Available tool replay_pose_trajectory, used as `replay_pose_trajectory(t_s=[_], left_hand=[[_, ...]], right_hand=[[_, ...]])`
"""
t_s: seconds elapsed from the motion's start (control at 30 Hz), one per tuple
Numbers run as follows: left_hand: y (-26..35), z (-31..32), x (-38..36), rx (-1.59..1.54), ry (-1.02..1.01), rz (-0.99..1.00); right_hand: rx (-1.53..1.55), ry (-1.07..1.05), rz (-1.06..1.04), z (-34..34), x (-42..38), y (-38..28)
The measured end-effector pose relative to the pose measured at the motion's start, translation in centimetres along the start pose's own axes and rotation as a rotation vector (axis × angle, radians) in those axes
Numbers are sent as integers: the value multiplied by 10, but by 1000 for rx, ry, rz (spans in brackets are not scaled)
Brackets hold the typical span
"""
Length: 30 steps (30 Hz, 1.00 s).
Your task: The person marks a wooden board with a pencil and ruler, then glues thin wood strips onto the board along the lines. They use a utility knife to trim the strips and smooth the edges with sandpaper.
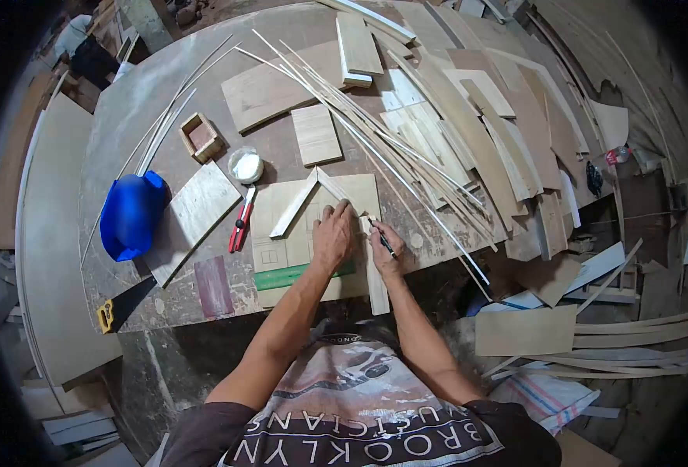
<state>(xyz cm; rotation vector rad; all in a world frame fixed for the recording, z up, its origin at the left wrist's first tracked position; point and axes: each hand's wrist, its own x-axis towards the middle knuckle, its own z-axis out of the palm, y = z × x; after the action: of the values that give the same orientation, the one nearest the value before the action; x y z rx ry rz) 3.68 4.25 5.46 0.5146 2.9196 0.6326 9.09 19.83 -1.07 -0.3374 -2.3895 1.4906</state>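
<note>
My left hand point(334, 236) is closed over the lower end of the right leg of an inverted V of two wooden strips point(294, 205). In my right hand point(387, 251) is a dark pen point(383, 240), its tip at the upper end of another wooden strip point(376, 282). That strip runs toward me past the table edge. Under the V lies a light wooden board point(270, 226) with pencilled squares and a green band point(281, 277). Just left of the board rests a red utility knife point(240, 221). My left fingertips partly cover the wood beneath them.
A white tub point(246, 166), a small wooden box point(201, 138), a blue object point(132, 215) and a handsaw point(126, 304) are on the left. Long thin sticks point(375, 138) and stacked boards point(468, 132) spread across the right. Another person point(85, 48) is at the far left.
</note>
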Motion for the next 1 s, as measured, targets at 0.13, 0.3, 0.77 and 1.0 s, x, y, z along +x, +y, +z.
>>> replay_pose_trajectory(t_s=[0.13,0.3,0.77,1.0], left_hand=[[2,-2,-1,-26,16,-2],[-1,1,0,-1,3,-6],[1,-2,-1,-6,-27,-17],[3,-2,-3,0,-15,-34]], right_hand=[[-3,-53,-80,-6,-1,-13],[45,-94,-101,-8,-2,-12],[108,-28,84,-2,13,-11],[52,-65,-1,-2,23,-8]])
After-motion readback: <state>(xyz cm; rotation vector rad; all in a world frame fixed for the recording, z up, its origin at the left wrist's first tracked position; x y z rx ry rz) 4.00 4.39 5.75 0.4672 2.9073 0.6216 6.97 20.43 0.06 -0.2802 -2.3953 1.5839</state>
